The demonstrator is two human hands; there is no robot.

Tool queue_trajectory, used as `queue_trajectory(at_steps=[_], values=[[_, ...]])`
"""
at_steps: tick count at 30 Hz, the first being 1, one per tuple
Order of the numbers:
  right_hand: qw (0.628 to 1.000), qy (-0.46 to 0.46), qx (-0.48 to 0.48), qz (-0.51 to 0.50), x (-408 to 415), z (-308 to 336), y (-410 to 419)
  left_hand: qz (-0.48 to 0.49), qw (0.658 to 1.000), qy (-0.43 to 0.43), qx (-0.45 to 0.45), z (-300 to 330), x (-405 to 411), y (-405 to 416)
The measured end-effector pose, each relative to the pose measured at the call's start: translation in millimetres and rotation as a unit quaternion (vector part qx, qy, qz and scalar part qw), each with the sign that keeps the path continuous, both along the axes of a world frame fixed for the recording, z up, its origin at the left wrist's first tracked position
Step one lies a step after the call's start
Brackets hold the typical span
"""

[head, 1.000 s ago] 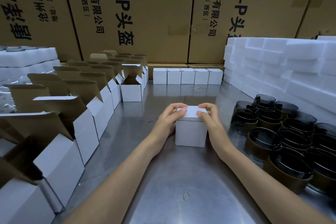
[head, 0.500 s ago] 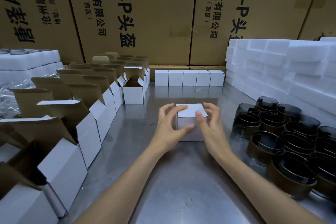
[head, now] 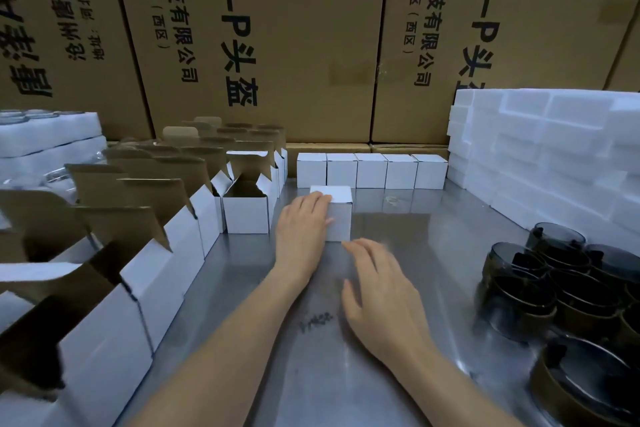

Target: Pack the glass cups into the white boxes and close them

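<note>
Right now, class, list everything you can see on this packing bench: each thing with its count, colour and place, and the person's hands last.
Closed box being moved: one, white, centre, just short of the back row.
Closed boxes in row: five, white, back centre.
Open boxes: many, white with brown insides, rows along the left.
Glass cups: many, dark smoky, clustered right.
Foam blocks: stacked, white, back right.
Foam trays: stacked, white, far left.
Cartons: several, brown, printed, behind.
Table: one, steel.
Left hand: on the moved box.
Right hand: fingers relaxed, holding nothing, above the table.

We see a closed white box (head: 337, 215) upright on the desk (head: 415, 253), just before five closed boxes (head: 371, 170), dark glass cups (head: 554, 281) clustered right, open boxes (head: 246, 208) lined left
</note>
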State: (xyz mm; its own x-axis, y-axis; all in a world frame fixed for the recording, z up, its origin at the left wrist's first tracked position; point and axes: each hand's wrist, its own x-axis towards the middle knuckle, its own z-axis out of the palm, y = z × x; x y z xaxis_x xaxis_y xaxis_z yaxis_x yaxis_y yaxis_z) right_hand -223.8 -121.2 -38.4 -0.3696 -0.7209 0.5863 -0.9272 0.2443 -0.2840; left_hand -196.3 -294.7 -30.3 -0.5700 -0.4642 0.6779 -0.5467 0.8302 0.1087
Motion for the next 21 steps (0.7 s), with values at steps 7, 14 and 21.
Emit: queue_trajectory(at_steps=[7, 14, 21], values=[[0.994, -0.004, 0.113, 0.003, -6.3, -6.4, -8.4, 0.071, 0.993, -0.095, 0.012, 8.1, -49.1, -72.6], [0.991, -0.003, 0.13, 0.006, -6.2, -3.8, -9.7, 0.074, 0.987, -0.106, 0.098, 12.3, -66.2, -101.0], [0.992, -0.009, 0.124, 0.008, -5.0, -4.2, -10.5, 0.066, 0.975, -0.145, 0.157, 11.8, -71.3, -113.9]])
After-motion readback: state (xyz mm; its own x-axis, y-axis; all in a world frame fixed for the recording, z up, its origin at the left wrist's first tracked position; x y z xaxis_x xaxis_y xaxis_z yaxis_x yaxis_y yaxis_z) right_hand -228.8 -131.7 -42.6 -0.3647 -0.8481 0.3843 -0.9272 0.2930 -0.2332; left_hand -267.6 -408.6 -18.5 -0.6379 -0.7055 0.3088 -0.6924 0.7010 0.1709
